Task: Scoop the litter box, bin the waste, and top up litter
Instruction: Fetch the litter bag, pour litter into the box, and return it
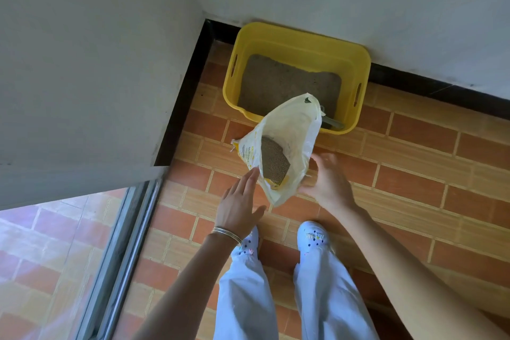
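Note:
A yellow litter box [298, 33] sits on the brick-pattern floor against the wall, with grey-brown litter [281, 85] spread across its bottom. A grey-green scoop [332, 124] leans in its near right corner, mostly hidden by the bag. In front of the box stands a white and yellow litter bag [292, 130], its mouth wide open and grey litter granules [273, 160] showing inside. My left hand [240, 201] is flat and open, fingertips at the bag's left edge. My right hand [328, 179], slightly blurred, has its fingers spread against the bag's right side.
White walls with black skirting [190, 85] form a corner around the box. A sliding door track [129, 234] runs along the left. My feet in pale blue clogs [314, 237] stand just behind the bag.

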### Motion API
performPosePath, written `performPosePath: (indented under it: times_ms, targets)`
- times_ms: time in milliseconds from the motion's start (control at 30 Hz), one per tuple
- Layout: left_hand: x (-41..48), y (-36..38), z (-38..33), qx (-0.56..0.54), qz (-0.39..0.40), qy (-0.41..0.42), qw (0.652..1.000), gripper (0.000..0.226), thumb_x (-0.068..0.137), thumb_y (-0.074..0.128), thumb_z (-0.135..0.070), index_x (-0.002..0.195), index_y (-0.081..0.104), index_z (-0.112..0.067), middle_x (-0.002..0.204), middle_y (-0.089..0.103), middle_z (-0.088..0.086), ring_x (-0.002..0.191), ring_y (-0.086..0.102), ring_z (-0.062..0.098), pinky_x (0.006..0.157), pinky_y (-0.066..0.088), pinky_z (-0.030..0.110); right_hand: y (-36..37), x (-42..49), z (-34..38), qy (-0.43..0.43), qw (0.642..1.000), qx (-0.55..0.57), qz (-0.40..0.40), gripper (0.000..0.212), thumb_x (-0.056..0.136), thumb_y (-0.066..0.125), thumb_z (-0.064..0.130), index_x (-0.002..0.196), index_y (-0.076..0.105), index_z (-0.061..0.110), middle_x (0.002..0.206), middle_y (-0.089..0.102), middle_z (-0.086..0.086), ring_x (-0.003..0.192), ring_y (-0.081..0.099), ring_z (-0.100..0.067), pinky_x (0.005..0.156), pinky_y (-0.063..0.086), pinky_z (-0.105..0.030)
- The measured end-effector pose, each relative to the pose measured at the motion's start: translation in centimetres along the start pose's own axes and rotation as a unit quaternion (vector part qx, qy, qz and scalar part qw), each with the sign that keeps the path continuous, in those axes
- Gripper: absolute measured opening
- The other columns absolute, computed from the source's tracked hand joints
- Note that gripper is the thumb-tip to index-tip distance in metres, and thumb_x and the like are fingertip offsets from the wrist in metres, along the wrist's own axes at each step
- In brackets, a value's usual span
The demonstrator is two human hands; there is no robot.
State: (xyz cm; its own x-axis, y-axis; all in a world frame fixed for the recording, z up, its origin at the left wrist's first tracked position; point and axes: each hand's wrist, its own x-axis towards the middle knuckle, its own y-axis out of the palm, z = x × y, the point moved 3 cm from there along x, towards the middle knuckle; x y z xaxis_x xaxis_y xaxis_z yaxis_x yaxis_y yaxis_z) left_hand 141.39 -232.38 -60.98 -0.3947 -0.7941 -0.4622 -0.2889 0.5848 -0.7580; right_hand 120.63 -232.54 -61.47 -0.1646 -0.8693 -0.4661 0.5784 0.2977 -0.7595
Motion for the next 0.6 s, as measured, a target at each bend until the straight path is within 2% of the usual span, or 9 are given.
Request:
performPosePath:
  times_ms: [100,167,233,367,500,600]
  targets:
    - [0.2,0.4,0.1,-0.018,-0.004,-0.023,1.000,0.085,0.083,0.067,-0.028,0.150,0.014,-0.018,0.153,0.027,-0.004,0.134,0.037,0.018,0.105,0.035,0.033,1.3,0.1,0.3,0.006,0.993,0.069,0.093,0.109,0.054,0.086,0.042,0.141,0.026,0.017,0.138,0.034,-0.002,0.127,0.036,-0.018,0.092,0.044,-0.041]
    - [0.4,0.7,0.2,-0.030,-0.004,-0.028,0.999,0.087,0.081,0.069,-0.025,0.150,0.015,-0.019,0.153,0.028,-0.003,0.133,0.040,0.019,0.104,0.038,0.036,2.0,-0.2,0.7,-0.004,0.986,0.115,0.123,0.117,0.054,0.087,0.040,0.146,0.017,0.017,0.147,0.027,-0.001,0.134,0.030,-0.017,0.104,0.034,-0.037]
    - [0.5,1.0,0.3,-0.033,-0.008,-0.015,0.999,0.087,0.080,0.070,-0.021,0.149,0.018,-0.020,0.152,0.030,-0.003,0.130,0.043,0.021,0.102,0.042,0.039,2.1,-0.8,1.3,-0.003,0.981,0.156,0.114,0.117,0.058,0.086,0.036,0.147,0.013,0.017,0.151,0.024,0.000,0.137,0.024,-0.016,0.106,0.027,-0.031]
    - [0.6,1.4,0.3,-0.051,-0.017,0.017,0.998,0.082,0.078,0.073,-0.019,0.146,0.029,-0.022,0.150,0.035,-0.003,0.127,0.047,0.024,0.097,0.047,0.044,2.1,-1.7,2.0,0.001,0.969,0.221,0.111,0.117,0.061,0.084,0.034,0.148,0.007,0.018,0.154,0.017,0.000,0.140,0.018,-0.016,0.105,0.022,-0.027]
    - [1.1,1.7,0.6,-0.097,-0.041,0.031,0.994,0.067,0.079,0.073,-0.018,0.139,0.044,-0.020,0.142,0.046,0.001,0.122,0.052,0.027,0.093,0.049,0.048,2.3,-2.5,2.0,-0.001,0.967,0.226,0.117,0.123,0.059,0.085,0.034,0.148,0.001,0.018,0.153,0.013,-0.003,0.140,0.016,-0.017,0.103,0.021,-0.023]
    - [2.3,1.4,0.6,-0.095,-0.032,0.044,0.994,0.052,0.085,0.057,-0.042,0.133,0.052,-0.024,0.139,0.050,0.000,0.119,0.055,0.025,0.093,0.048,0.047,2.9,-2.9,1.7,0.005,0.970,0.213,0.118,0.130,0.057,0.086,0.036,0.147,-0.005,0.017,0.154,0.009,-0.005,0.140,0.014,-0.018,0.106,0.021,-0.026]
